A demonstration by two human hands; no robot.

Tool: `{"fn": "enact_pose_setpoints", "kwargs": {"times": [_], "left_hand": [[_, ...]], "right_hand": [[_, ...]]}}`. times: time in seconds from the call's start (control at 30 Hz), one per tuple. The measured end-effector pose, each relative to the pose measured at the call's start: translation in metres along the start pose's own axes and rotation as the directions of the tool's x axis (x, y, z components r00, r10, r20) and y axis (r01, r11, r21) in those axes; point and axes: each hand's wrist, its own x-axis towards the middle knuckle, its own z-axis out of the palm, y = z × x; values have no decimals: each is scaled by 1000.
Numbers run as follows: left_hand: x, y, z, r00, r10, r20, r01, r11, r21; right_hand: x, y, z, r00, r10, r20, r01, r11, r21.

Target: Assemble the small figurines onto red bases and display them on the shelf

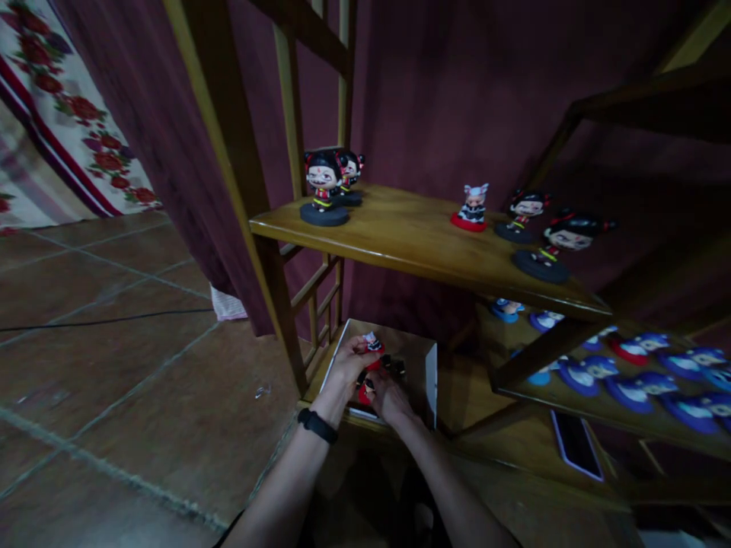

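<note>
Low down, my left hand (pixel 346 364), with a black band on its wrist, pinches a small white-haired figurine (pixel 371 341) on a red base. It is over the left part of an open white cardboard box (pixel 431 380). My right hand (pixel 387 394) reaches into the same box, fingers closed around a dark figurine (pixel 368 386) with some red on it; the fingers partly cover it. Several dark little pieces (pixel 395 367) lie inside the box beyond my right hand.
Above the box, a wooden shelf (pixel 411 236) holds black-haired figurines (pixel 323 186) and a white-haired figurine (pixel 474 205). Blue figurines (pixel 643 388) crowd the lower right shelf. A phone (pixel 576 444) lies below them. A cable (pixel 114 321) crosses the tiled floor at left.
</note>
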Motion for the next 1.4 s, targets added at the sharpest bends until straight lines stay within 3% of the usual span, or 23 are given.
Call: {"fn": "enact_pose_setpoints", "kwargs": {"times": [0.23, 0.6, 0.8, 0.93, 1.17, 1.27, 1.4], "left_hand": [[3, -1, -4, 1000, 3, -23, -2, 1000, 30], [5, -12, -12, 1000, -4, 26, 3, 999, 53], [2, -12, -10, 1000, -14, -3, 15, 998, 63], [-6, -20, -8, 1000, 12, -12, -11, 997, 70], [-45, -15, 5, 998, 58, -18, -53, 983, 178], [-79, 2, 14, 991, 132, 9, -131, 971, 201], [-130, 35, 27, 981, 172, 95, -190, 950, 249]], "right_hand": [[-2, -2, 1, 1000, 13, -25, -12, 1000, 23], [-5, -3, -2, 996, -17, -91, 22, 998, 51], [-14, -4, -15, 985, 43, -169, -40, 999, 19], [-27, 5, -26, 971, 57, -234, -25, 990, 140], [-79, 35, -38, 940, 44, -337, 105, 905, 411], [-117, 48, -37, 919, 106, -381, 100, 870, 482], [-172, 51, -33, 898, 165, -408, 35, 897, 441]]}}
